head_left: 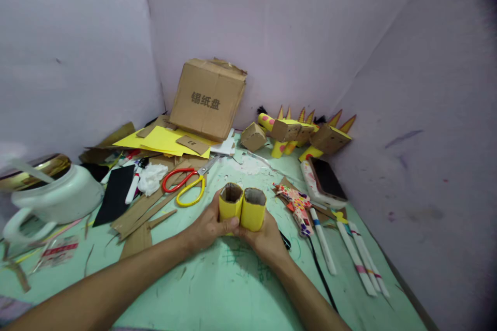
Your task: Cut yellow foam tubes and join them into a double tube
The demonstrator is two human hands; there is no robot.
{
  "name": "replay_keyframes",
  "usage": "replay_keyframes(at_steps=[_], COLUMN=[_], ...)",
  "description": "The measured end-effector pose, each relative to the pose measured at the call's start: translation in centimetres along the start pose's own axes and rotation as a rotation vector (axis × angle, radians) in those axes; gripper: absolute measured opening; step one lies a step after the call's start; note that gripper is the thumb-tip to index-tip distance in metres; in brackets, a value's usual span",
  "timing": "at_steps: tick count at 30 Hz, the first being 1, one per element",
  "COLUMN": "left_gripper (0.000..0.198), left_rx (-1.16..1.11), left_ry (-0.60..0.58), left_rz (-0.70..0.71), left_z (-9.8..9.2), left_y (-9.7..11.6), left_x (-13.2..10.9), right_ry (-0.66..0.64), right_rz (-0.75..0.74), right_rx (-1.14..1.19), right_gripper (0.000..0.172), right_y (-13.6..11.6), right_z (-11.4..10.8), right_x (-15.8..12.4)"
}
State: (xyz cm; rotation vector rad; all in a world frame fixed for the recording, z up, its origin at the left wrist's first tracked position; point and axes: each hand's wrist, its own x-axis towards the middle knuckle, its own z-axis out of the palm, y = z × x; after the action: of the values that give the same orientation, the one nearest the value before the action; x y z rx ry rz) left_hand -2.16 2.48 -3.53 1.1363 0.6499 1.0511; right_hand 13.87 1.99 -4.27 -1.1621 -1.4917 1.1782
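Observation:
My left hand is closed around one yellow paper-covered cardboard tube. In my right hand is a second yellow cardboard tube, gripped the same way. Both tubes stand side by side, touching or nearly so, with their open brown ends facing up. My thumbs meet in front, low on the tubes. Whether the tubes rest on the green table or hang just above it, I cannot tell. Scissors with one red and one yellow handle lie beyond my left hand, blades open a little.
A cardboard box leans at the back over yellow paper. Yellow-and-cardboard animal figures stand along the right wall, near a phone. A hot glue gun and white markers lie right; a white mug stands left.

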Motion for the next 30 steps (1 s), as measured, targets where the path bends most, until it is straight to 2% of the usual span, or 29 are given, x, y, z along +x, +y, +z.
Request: replay_keyframes(at_steps=[2,4,8,16,18,22,27,30], left_gripper=[0.055,0.053,0.056,0.054,0.051,0.043,0.036,0.035], left_rx=[-0.091,-0.215,-0.327,-0.271,-0.275,-0.343,-0.371,-0.396], left_ry=[-0.048,-0.063,0.015,0.11,0.171,0.283,0.225,0.192], left_rz=[0.002,-0.037,-0.163,-0.121,-0.149,-0.211,-0.203,-0.198], left_z=[0.2,0.5,1.4,1.7,1.6,1.2,0.7,0.7], left_y=[0.4,0.9,1.7,2.0,2.2,2.6,3.0,3.0], left_x=[0.0,-0.1,-0.1,0.0,0.2,0.5,0.8,0.7], right_ry=[-0.006,-0.079,-0.201,-0.169,-0.179,-0.184,-0.183,-0.186], right_rz=[0.058,0.159,0.277,0.317,0.371,0.52,0.579,0.586], right_rx=[0.106,0.314,0.589,0.73,0.791,0.955,1.06,1.112], right_gripper=[0.049,0.049,0.046,0.042,0.038,0.042,0.061,0.063], right_y=[-0.7,-1.3,-1.8,-1.7,-2.1,-2.8,-2.9,-2.9], right_z=[-0.2,-0.3,-0.4,-0.3,-0.4,-0.7,-1.3,-1.4], right_x=[0.1,0.1,0.0,0.2,0.3,0.8,1.0,1.0])
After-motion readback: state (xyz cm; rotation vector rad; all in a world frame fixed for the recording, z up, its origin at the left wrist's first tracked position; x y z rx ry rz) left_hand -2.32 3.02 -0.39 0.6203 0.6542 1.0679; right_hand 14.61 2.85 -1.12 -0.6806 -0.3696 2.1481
